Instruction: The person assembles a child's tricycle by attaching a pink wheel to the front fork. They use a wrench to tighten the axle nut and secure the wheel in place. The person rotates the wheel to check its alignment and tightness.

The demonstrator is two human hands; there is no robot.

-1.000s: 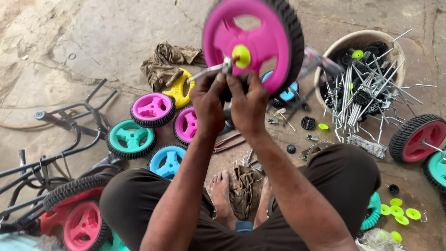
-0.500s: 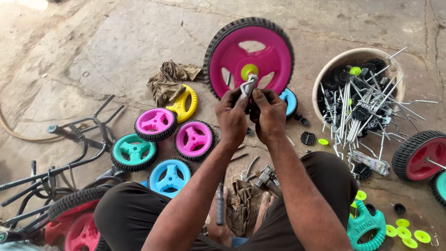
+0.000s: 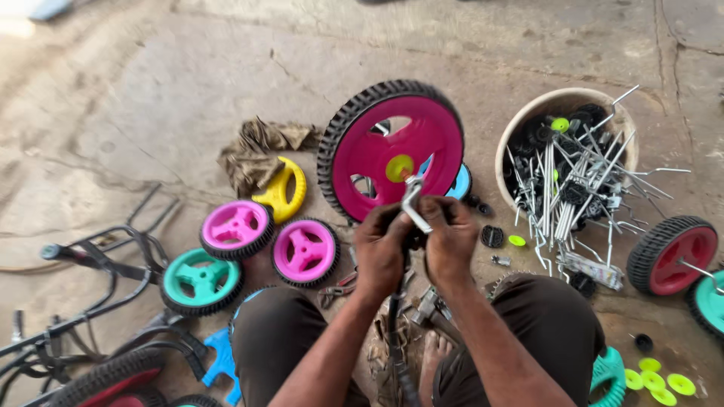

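Presently we note both hands, left hand (image 3: 382, 249) and right hand (image 3: 451, 243), fingers closed on a metal axle (image 3: 412, 202), its long axis pointing up-forward into the pink wheel (image 3: 392, 151) hub.

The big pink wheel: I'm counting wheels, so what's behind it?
Behind the big pink wheel, a blue wheel's edge peeks out; the rest of it is covered.

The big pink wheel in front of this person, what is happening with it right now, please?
A person sits on the concrete floor and works on the big pink wheel, which stands upright before the knees. The left hand and the right hand are closed together on a bent metal rod whose tip points at the yellow-green hub. Smaller wheels lie to the left, and a bucket of metal rods stands on the right.
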